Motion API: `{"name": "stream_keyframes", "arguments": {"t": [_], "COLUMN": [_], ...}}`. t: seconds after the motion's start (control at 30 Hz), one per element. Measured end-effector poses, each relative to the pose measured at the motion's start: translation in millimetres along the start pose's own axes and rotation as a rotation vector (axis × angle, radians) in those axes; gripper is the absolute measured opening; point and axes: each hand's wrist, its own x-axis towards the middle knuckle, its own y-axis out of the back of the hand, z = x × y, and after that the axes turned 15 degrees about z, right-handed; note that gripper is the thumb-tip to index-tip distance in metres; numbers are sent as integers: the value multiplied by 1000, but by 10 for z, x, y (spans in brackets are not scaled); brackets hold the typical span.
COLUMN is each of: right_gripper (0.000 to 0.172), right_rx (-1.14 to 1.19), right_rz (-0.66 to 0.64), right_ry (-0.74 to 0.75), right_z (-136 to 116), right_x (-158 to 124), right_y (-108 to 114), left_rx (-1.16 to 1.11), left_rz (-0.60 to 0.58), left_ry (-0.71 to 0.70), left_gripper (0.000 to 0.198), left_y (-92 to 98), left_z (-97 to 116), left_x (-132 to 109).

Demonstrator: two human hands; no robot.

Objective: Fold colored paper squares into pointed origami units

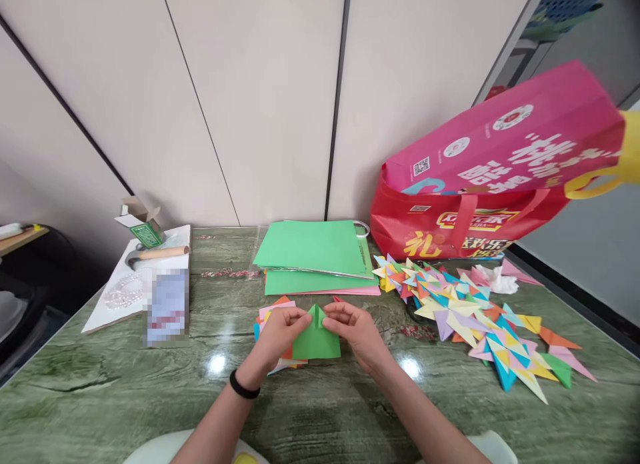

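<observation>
A piece of green paper [317,344] is held upright between my two hands, its top folded to a point with a crease down the middle. My left hand [281,327] pinches the fold's left side between thumb and fingers. On the right side, my right hand [356,327] grips it the same way. Under and behind my left hand lies a stack of coloured paper sheets [276,307], partly hidden. A small red paper tip [337,299] shows just behind my right fingers.
Green sheets [310,245] lie stacked behind my hands. To the right spreads a pile of folded paper pieces [480,317], with red [450,217] and pink [505,131] bags behind. At left are a hammer [163,253], a small box [143,227], beads [125,291] and a white board [103,317].
</observation>
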Motion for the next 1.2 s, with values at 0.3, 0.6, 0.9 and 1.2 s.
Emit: {"name": "stream_keyframes", "arguments": {"t": [0.3, 0.6, 0.9, 1.2], "right_gripper": [28, 27, 30, 31], "right_rx": [-55, -119, -112, -111], "right_rz": [-39, -39, -33, -47], "right_ry": [35, 118, 118, 112], "right_z": [11, -7, 0, 13], "right_x": [17, 8, 11, 14], "right_y": [14, 12, 6, 10], "left_rx": [93, 72, 67, -15], "left_rz": [-26, -27, -24, -38], "left_ry": [-5, 30, 39, 128], "left_gripper": [36, 39, 41, 39], "left_y": [2, 8, 4, -3], "left_z": [-23, -28, -17, -2], "left_x": [10, 4, -7, -22]}}
